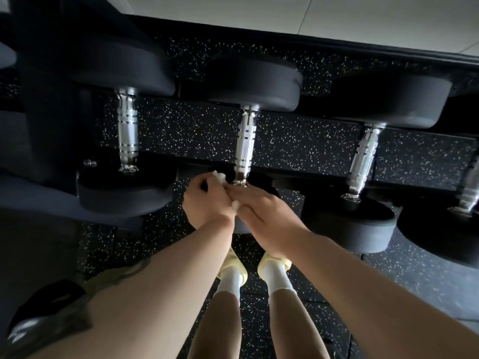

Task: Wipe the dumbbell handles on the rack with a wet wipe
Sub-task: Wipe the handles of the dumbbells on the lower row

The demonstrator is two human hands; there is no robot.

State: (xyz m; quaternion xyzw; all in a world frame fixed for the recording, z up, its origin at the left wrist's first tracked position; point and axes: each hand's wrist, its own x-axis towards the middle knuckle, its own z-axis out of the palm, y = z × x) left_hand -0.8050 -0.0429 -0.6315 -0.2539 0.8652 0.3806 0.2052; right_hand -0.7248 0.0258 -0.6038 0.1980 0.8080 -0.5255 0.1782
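Three black dumbbells lie side by side on the rack, each with a chrome handle: left handle (pixel 127 130), middle handle (pixel 245 143), right handle (pixel 362 161). A white crumpled wet wipe (pixel 219 176) is bunched in my left hand (pixel 207 200), with a bit of it showing between both hands. My right hand (pixel 264 213) presses against the left hand, its fingertips at the near end of the middle handle. Both hands cover the near head of the middle dumbbell.
A fourth chrome handle (pixel 470 187) shows at the right edge. The black rack rail (pixel 298 174) runs under the handles. Speckled black rubber floor (pixel 285 141) lies below. My feet in yellow shoes (pixel 272 265) stand close to the rack. A white wall (pixel 259 11) is behind.
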